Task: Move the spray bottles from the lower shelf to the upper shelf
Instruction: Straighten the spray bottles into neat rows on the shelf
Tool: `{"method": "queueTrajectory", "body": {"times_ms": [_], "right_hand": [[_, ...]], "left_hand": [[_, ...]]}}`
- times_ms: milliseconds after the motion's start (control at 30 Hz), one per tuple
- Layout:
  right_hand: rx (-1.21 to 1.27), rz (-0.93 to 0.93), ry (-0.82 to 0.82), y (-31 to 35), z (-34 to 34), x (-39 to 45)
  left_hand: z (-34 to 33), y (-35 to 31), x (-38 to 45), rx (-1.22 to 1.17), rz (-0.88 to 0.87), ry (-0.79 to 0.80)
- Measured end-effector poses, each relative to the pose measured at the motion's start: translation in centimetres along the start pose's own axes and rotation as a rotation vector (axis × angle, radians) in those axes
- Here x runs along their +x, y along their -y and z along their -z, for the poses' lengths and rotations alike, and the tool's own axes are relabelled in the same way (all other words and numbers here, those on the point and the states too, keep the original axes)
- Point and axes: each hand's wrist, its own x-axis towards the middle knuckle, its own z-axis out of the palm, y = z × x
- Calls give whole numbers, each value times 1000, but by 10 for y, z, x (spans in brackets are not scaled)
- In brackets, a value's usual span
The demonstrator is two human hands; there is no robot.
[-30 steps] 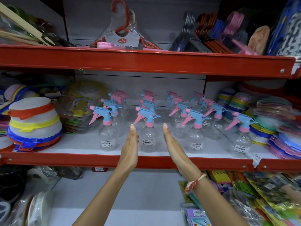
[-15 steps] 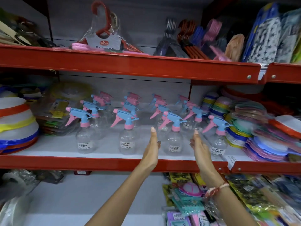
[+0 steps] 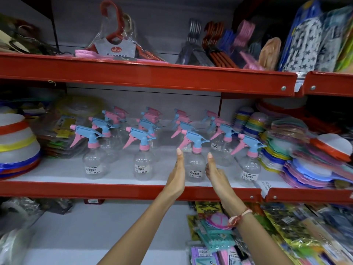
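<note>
In the head view, the person's left hand [image 3: 176,175] and right hand [image 3: 214,172] are reaching up from the bottom middle of the frame. Both hands are flat and spread, with the palms facing each other. They are gripping nothing. One spray bottle [image 3: 194,161] is standing just between them, at the front of the lower shelf [image 3: 114,190]. The hands look very near its sides, but it is hard to tell if they are touching it.

The bottle looks light, because it is see-through and seems to have nothing inside. Its plastic body looks smooth and maybe a bit slippery. It may squash a little if pressed hard. The round belly, or the thin pink neck under the blue top, looks like a good place to hold it.

The bottle is clear and round, with a blue spray top, a pink trigger, a pink collar and a white price sticker. More spray bottles [image 3: 141,150] like it are standing in rows across the middle of the frame. The upper shelf [image 3: 152,77] is running across the top and is carrying hangers [image 3: 114,35].
</note>
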Motion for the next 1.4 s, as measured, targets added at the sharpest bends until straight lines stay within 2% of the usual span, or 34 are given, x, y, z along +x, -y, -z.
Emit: {"method": "queueTrajectory", "body": {"times_ms": [467, 567, 633, 700, 800, 867, 1000, 1100, 1233, 1400], "right_hand": [[-43, 74, 13, 5, -12, -8], [39, 181, -113, 0, -5, -11], [114, 239, -242, -4, 6, -14], [161, 286, -398, -6, 21, -20], [169, 315, -616, -10, 50, -23], [164, 287, -686, -20, 69, -15], [200, 74, -550, -29, 98, -1], [198, 33, -449, -30, 106, 2], [135, -12, -389, -34, 107, 4], [87, -22, -368, -30, 106, 3]], "left_hand": [[16, 3, -9, 50, -37, -56], [9, 4, -19, 92, -155, -238], [0, 4, -27, 37, -266, -364], [-13, 4, -28, -24, -345, -392], [-36, 0, -22, -49, -306, -283], [-55, -3, -18, -29, -232, -153], [-92, -9, -7, 54, -71, 114], [-113, -16, -2, 124, -52, 252], [-129, -21, 2, 183, -33, 316], [-131, -17, 3, 175, -32, 308]]}}
